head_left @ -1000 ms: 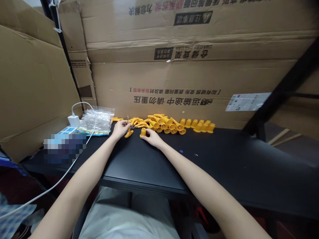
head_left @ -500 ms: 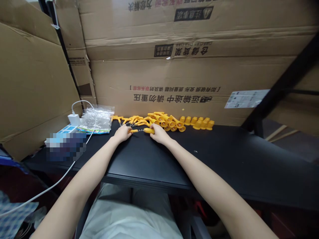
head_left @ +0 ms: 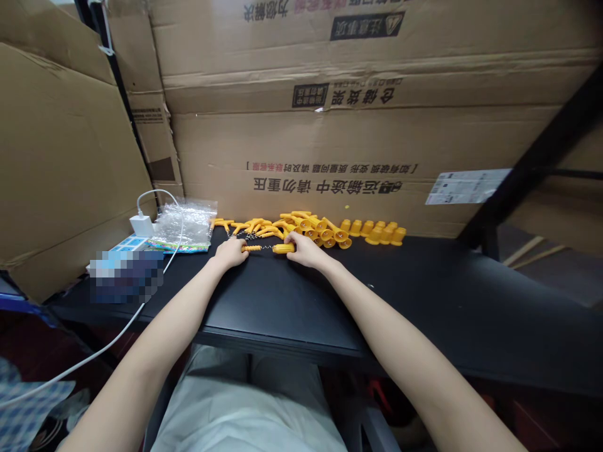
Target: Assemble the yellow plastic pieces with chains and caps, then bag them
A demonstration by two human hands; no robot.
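Observation:
My left hand is closed around one end of a thin yellow piece with a twisted-looking surface, just over the black tabletop. My right hand pinches a thicker, ribbed yellow handle-like piece. Between the two pieces runs a short, thin silvery metal length, a twisted wire or fine chain; I cannot tell which. Right behind my hands lies a heap of yellow forked pieces with silvery metal lengths. Yellow funnel-ended pieces are stacked to its right.
Several yellow cup-shaped pieces stand farther right along the cardboard wall. At left are a clear plastic bag, a white charger on a power strip, and a white cable. The black table's front edge lies before my lap.
Both hands keep their grips in almost the same place. The thicker ribbed piece has turned slightly in my right hand, and the view has shifted a little.

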